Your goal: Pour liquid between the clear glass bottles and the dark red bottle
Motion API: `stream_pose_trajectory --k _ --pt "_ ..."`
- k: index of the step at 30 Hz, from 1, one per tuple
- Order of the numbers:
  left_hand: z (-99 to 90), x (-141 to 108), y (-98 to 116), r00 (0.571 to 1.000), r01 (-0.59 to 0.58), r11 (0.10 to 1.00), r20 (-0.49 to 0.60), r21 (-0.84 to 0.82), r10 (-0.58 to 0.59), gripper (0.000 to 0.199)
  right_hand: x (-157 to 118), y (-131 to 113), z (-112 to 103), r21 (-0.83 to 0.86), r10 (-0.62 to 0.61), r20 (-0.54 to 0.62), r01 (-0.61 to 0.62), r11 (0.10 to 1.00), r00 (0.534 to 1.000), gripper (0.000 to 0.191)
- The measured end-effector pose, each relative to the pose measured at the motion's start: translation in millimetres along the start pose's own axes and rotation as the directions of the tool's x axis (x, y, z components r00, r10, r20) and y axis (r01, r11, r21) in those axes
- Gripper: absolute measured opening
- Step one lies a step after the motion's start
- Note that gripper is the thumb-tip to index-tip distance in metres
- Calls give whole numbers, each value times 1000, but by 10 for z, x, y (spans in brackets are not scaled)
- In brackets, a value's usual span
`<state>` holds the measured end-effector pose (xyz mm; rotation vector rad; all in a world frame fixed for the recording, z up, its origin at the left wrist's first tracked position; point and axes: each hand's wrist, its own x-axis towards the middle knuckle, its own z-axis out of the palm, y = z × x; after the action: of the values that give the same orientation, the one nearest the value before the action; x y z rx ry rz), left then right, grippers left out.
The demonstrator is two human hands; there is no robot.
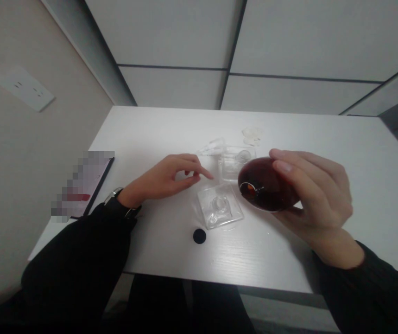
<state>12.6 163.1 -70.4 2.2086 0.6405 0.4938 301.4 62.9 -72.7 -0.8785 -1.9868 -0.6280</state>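
Observation:
My right hand (319,195) is wrapped round a glossy, dark red-brown, rounded vessel (266,183), held tilted above the table. A small round opening with an orange glint shows at the vessel's left end. To the left, my left hand (174,178) is empty, with its index finger stretched out and the thumb apart from it. Near its fingertips lies a clear plastic packaging tray (219,208) with moulded hollows. Another clear plastic piece (231,162) rests behind that, partly hidden by the vessel. A black disc (199,236) lies in front of the nearer tray.
A small pale, translucent patch (252,135) is on the white table (171,123) toward the back. At the left edge lies a dark-rimmed flat device (89,190), partly pixelated. White panels (178,88) stand behind the table, and a wall with a socket plate (28,88) is on the left.

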Motion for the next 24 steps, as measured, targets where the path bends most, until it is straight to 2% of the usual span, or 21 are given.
stream_pose_trajectory --k 1,3,5,9,12,14,17,19,24 --pt "-3 4 -22 995 22 998 -94 59 -16 24 -3 -1 -4 -3 -3 5 3 1000 1000 64" --pt "-20 11 -80 957 103 977 -286 187 -46 22 -12 -2 -9 -17 11 25 -10 1000 1000 64" --pt "-40 17 -137 919 183 948 -388 261 -71 22 -28 -3 -8 -33 18 42 -17 999 999 61" --pt "-56 41 -201 911 226 930 -401 289 -97 19 -74 -6 -4 -32 44 67 -41 999 997 52" --pt "-54 56 -221 901 219 924 -429 313 -69 33 -90 -13 -9 -34 50 91 -47 998 995 49" --pt "-56 54 -234 868 254 928 -487 273 -94 47 -85 -18 -15 -40 25 86 -22 999 996 51" --pt "-58 40 -254 777 356 924 -594 142 -208 59 -73 -23 -20 -37 -1 86 4 999 996 54" --pt "-53 34 -267 734 376 923 -634 82 -242 64 -72 -25 -20 -40 1 95 3 999 995 53" --pt "-33 45 -290 719 309 949 -669 65 -188 68 -82 -26 -14 -56 -21 72 25 998 997 54"
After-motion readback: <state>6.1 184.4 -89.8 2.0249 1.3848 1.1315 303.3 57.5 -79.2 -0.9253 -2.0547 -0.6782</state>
